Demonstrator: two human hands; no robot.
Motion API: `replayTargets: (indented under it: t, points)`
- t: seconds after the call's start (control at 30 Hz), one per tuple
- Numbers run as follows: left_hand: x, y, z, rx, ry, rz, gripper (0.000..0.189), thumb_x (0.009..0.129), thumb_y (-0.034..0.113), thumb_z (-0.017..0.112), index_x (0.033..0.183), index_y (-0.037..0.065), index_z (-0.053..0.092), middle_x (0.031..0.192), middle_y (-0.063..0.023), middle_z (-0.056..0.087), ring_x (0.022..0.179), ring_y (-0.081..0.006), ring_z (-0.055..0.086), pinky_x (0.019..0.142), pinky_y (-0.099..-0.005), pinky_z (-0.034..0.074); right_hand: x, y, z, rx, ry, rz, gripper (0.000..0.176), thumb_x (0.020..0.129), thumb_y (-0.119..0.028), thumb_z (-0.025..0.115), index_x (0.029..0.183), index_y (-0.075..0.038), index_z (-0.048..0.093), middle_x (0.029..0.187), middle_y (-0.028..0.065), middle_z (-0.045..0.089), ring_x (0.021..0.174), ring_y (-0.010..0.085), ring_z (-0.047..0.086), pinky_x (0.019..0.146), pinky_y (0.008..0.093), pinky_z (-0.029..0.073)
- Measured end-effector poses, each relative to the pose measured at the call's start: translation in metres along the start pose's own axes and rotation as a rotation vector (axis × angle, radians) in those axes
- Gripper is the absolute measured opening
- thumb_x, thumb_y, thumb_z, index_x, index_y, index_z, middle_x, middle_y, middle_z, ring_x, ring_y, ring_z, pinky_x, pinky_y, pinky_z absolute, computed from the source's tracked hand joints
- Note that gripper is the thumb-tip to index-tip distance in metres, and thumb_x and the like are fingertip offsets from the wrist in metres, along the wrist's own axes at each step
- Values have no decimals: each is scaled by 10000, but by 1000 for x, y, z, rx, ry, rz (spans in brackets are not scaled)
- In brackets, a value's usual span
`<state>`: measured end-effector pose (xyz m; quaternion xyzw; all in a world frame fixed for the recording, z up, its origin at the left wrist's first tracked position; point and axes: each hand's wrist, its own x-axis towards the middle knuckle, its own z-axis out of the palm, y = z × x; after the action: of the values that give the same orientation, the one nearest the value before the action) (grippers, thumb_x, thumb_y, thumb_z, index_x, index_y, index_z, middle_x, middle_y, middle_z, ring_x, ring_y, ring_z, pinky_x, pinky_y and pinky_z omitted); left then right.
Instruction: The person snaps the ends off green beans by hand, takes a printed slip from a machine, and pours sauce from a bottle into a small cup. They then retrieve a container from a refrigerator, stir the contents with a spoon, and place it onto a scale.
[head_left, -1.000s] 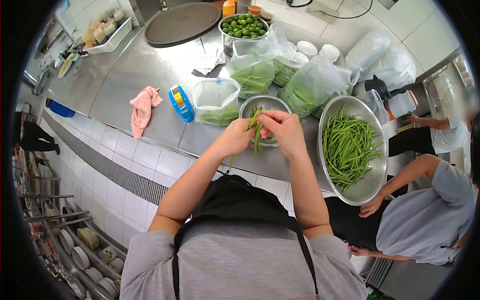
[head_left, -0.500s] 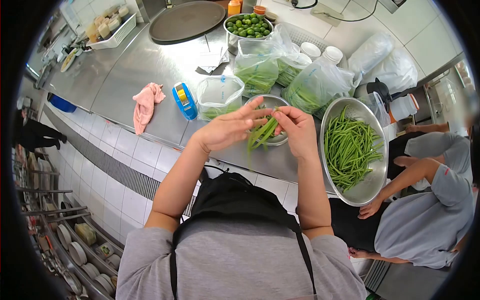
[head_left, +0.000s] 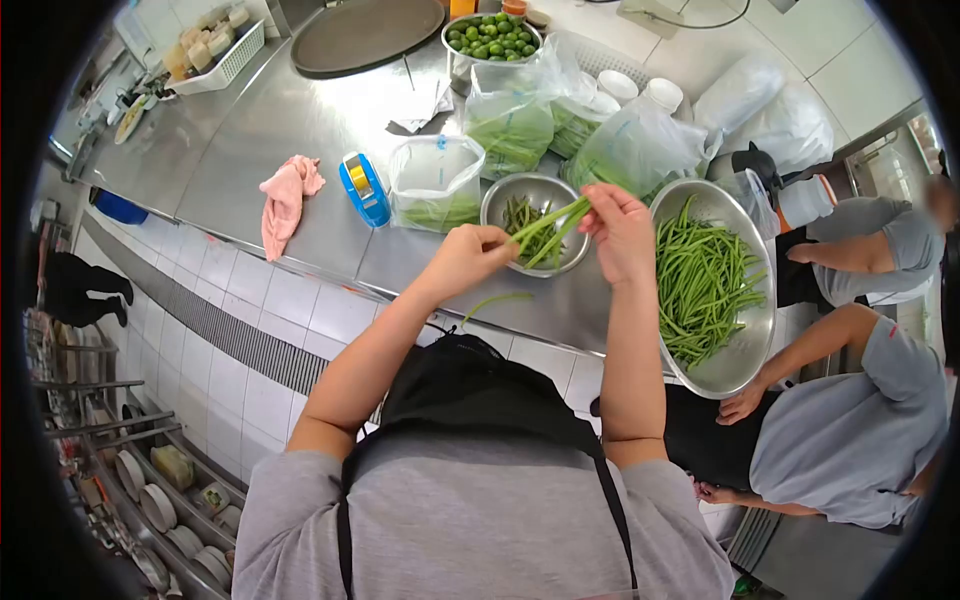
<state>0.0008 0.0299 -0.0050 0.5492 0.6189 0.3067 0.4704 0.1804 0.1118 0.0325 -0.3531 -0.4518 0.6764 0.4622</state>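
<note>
Several green beans (head_left: 553, 229) stretch between my hands over a small steel bowl (head_left: 493, 197) that holds bean pieces. My left hand (head_left: 467, 258) pinches their lower-left ends beside the bowl's front rim. Fingers of my right hand (head_left: 622, 230) close on the other ends, to the right of the bowl. One loose bean (head_left: 497, 302) lies at the counter's front edge, below my left hand. Close to my right forearm stands a large steel bowl (head_left: 752, 381) filled with long green beans (head_left: 705, 290).
Behind the small bowl stand plastic bags of beans (head_left: 508, 125) and a pot of green limes (head_left: 492, 40). A blue tape dispenser (head_left: 365, 190) and pink cloth (head_left: 288, 205) sit to the left. A co-worker's hand (head_left: 742, 402) is by the large bowl.
My left hand, spread open before, has moved down and pinches the beans' ends. The beans are now pulled straight between both hands. A loose bean shows at the counter edge.
</note>
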Motion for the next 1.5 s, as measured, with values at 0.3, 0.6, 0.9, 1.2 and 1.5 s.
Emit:
replayTargets:
  t: [0.3, 0.6, 0.9, 1.2, 1.5]
  points:
    - [-41, -63, -1, 742, -24, 774, 167, 693, 92, 588, 840, 131, 658, 945, -44, 582, 877, -209, 539, 750, -298, 440, -43, -12, -19, -143, 56, -76, 123, 790, -83, 590, 842, 28, 603, 673, 30, 568, 527, 78, 493, 521, 199, 412]
    - [-31, -43, 12, 74, 146, 581, 189, 729, 60, 626, 908, 113, 658, 918, -47, 595, 860, -146, 558, 708, -238, 441, -56, 9, -11, -389, -53, -26, 103, 771, -68, 605, 837, 10, 607, 624, 12, 566, 532, 49, 503, 501, 177, 393]
    - [-30, 6, 26, -659, 182, 342, 75, 696, -41, 654, 744, -7, 608, 730, -53, 605, 675, -94, 567, 616, -208, 451, -65, 16, 19, -383, -155, -29, 101, 764, -65, 608, 806, 27, 604, 700, 9, 562, 545, 47, 528, 486, 173, 403]
    - [-26, 5, 12, -133, 125, 558, 135, 676, 6, 677, 761, 10, 572, 798, -45, 582, 729, -95, 538, 661, -226, 431, -74, 29, 18, -118, -158, -56, 77, 777, -66, 592, 795, 8, 600, 709, 2, 566, 530, 52, 517, 477, 169, 423]
    - [-39, 16, 50, -440, -221, 280, 259, 899, 228, 421, 777, 10, 492, 707, -17, 523, 665, -96, 521, 620, -227, 432, -91, 9, 9, -29, -133, 154, 96, 783, -54, 575, 837, 23, 594, 702, 45, 583, 577, 72, 538, 499, 199, 453]
